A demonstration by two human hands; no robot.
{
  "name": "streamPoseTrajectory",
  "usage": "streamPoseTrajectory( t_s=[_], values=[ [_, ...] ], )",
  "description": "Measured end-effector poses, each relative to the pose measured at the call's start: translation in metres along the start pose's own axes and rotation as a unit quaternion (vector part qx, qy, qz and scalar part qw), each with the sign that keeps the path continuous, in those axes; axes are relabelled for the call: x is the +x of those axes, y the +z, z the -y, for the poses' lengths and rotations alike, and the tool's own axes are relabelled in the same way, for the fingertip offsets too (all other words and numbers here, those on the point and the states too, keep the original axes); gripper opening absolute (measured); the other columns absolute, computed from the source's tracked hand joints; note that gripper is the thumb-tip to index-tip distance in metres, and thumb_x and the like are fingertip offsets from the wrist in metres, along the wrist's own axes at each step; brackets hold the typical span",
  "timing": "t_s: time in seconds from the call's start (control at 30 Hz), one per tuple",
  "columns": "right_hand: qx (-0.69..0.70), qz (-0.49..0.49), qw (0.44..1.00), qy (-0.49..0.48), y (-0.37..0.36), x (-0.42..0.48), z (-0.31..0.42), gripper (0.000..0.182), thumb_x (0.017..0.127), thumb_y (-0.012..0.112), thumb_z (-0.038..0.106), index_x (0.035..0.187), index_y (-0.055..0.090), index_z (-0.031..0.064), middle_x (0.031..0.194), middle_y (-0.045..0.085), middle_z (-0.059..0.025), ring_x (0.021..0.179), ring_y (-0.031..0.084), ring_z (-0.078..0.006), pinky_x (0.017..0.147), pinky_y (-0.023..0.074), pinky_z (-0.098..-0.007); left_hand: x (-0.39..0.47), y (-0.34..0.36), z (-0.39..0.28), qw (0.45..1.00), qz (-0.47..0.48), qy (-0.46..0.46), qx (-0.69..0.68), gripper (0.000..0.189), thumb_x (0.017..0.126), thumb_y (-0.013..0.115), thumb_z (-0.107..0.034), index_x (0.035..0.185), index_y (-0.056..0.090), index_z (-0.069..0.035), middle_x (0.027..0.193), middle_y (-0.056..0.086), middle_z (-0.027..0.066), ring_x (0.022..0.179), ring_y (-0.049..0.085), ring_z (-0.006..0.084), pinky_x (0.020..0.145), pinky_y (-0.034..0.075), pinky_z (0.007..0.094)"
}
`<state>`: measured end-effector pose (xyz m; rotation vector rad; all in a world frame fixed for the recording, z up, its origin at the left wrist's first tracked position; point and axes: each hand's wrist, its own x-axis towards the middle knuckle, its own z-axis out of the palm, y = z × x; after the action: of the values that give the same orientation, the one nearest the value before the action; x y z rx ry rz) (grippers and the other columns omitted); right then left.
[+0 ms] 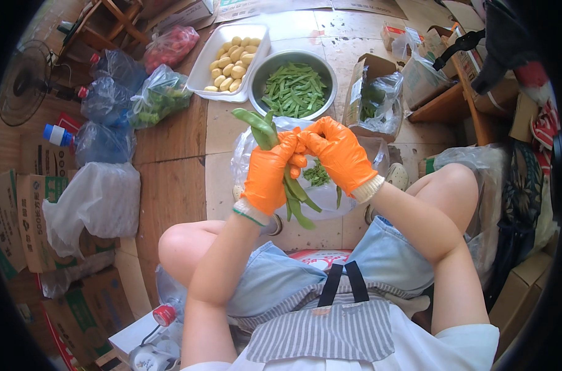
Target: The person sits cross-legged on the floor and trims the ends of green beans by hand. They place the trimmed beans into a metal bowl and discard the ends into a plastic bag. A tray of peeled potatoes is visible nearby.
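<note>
Both of my hands wear orange gloves over knitted cuffs. My left hand (269,174) is closed around a bunch of flat green bean pods (295,195), whose ends stick out above and below the fist. My right hand (339,155) meets it at the fingertips, pinched together; what lies between these fingers is hidden, and a thin green piece (339,197) hangs below the right hand. Beneath my hands a clear plastic bag (246,162) lies open with small green scraps (316,174) in it. Just beyond, a steel bowl (333,88) holds many cut green bean pieces (294,89).
A white tray (197,76) of peeled potatoes touches the bowl's left side. Further left are bagged greens (162,99), a bag of red produce (172,48) and large water bottles (105,143). On the right stand an open cardboard box (355,99) and a wooden shelf (471,92).
</note>
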<state>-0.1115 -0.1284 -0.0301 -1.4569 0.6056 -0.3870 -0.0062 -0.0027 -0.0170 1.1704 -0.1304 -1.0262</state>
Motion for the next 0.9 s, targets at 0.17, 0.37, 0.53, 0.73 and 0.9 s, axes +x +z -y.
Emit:
streamPoseTrajectory(
  t_s=[0.17, 0.37, 0.53, 0.73, 0.9],
  values=[
    [-0.174, 0.037, 0.979, -0.098, -0.006, -0.002, 0.009, 0.016, 0.097, 0.066, 0.015, 0.094, 0.068, -0.0006, 0.092, 0.070, -0.0120, 0.086, 0.070, -0.0208, 0.080, 0.0544, -0.0342, -0.012, 0.010, -0.017, 0.960, -0.054, 0.051, 0.271, 0.025, 0.099, 0.070, -0.021, 0.114, 0.071, -0.002, 0.092, 0.076, 0.0060, 0.069, 0.067, 0.0098, 0.055, 0.050, 0.0234],
    [-0.281, 0.031, 0.926, -0.248, -0.008, 0.001, 0.014, 0.014, 0.096, 0.067, 0.014, 0.099, 0.071, 0.0013, 0.093, 0.070, -0.0144, 0.085, 0.070, -0.0272, 0.077, 0.0546, -0.0369, -0.011, 0.005, -0.022, 0.988, -0.007, 0.005, 0.155, 0.019, 0.099, 0.067, -0.018, 0.111, 0.068, -0.003, 0.085, 0.069, 0.0031, 0.066, 0.061, 0.0086, 0.054, 0.048, 0.0222],
    [-0.152, -0.036, 0.972, -0.177, 0.006, -0.006, 0.008, 0.015, 0.100, 0.064, 0.019, 0.100, 0.071, 0.0057, 0.096, 0.072, -0.0103, 0.087, 0.069, -0.0249, 0.078, 0.0540, -0.0371, 0.001, -0.007, -0.011, 0.980, 0.068, -0.109, -0.150, 0.013, 0.101, 0.063, -0.012, 0.112, 0.059, -0.006, 0.086, 0.061, 0.0014, 0.066, 0.055, 0.0069, 0.055, 0.049, 0.0203],
    [0.163, -0.119, 0.973, -0.111, -0.001, 0.021, 0.020, 0.022, 0.106, 0.059, 0.026, 0.106, 0.069, 0.0060, 0.101, 0.071, -0.0018, 0.089, 0.065, -0.0117, 0.082, 0.0545, -0.0299, -0.005, -0.011, 0.016, 0.987, -0.004, -0.130, -0.092, 0.023, 0.102, 0.062, -0.018, 0.119, 0.065, -0.002, 0.093, 0.064, 0.0019, 0.072, 0.058, 0.0082, 0.060, 0.049, 0.0218],
    [0.244, -0.174, 0.945, -0.134, -0.027, 0.035, 0.027, 0.025, 0.107, 0.061, 0.028, 0.109, 0.068, 0.0043, 0.102, 0.070, -0.0034, 0.088, 0.065, -0.0089, 0.084, 0.0552, -0.0249, -0.010, -0.004, 0.011, 0.981, -0.012, -0.055, 0.188, 0.033, 0.102, 0.066, -0.026, 0.127, 0.071, -0.005, 0.100, 0.070, 0.0037, 0.071, 0.058, 0.0069, 0.058, 0.046, 0.0216]
  ],
)
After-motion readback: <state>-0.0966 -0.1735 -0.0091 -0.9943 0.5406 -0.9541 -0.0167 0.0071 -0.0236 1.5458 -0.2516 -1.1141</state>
